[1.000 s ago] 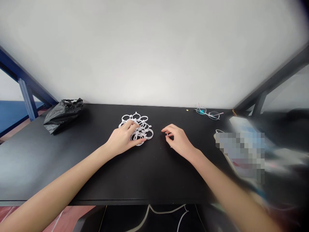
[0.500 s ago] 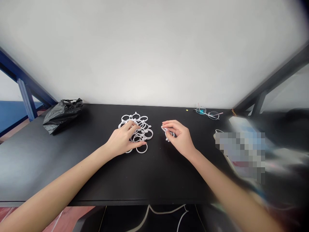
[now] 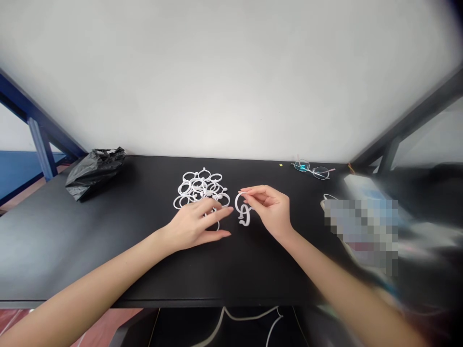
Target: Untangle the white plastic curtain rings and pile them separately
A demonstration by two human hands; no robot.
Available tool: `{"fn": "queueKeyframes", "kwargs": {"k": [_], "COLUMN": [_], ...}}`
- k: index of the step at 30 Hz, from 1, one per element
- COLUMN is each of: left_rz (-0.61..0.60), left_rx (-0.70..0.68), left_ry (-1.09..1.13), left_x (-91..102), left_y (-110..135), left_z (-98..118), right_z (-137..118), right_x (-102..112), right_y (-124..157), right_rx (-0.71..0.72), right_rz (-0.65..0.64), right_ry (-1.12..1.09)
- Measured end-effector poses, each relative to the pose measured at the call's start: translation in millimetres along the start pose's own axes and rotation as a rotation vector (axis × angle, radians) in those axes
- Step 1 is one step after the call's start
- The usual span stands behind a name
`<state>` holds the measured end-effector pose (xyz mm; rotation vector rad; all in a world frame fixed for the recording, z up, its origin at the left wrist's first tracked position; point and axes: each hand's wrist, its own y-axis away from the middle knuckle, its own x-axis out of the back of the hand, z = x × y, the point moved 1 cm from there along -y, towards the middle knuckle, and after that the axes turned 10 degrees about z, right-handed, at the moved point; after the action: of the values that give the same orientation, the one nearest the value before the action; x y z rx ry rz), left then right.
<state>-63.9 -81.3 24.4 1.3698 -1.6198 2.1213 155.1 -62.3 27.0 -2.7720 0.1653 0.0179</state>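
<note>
A pile of white plastic rings lies on the black table near its middle. My left hand rests just in front of the pile, fingers stretched toward the right and lying over one ring. My right hand is lifted slightly to the right of the pile, with thumb and fingertips pinched on linked white rings that dangle from them.
A crumpled black plastic bag sits at the back left. A pair of glasses lies at the back right by the wall. Blurred objects occupy the right side. Cables hang below the front edge.
My right hand has picked up linked white rings and lifted them off the table. My left hand has slid back out of the pile, dragging one ring toward me.
</note>
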Motion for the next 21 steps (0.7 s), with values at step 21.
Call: {"fn": "queueKeyframes", "kwargs": {"k": [21], "left_rz": [-0.090], "left_rx": [-0.081], "left_ry": [0.094], "left_x": [-11.4], "left_y": [0], "left_z": [13], "right_z": [0], "right_x": [-6], "right_y": [11], "right_rx": [0.110], "right_rz": [-0.075], "right_ry": [0.153]}}
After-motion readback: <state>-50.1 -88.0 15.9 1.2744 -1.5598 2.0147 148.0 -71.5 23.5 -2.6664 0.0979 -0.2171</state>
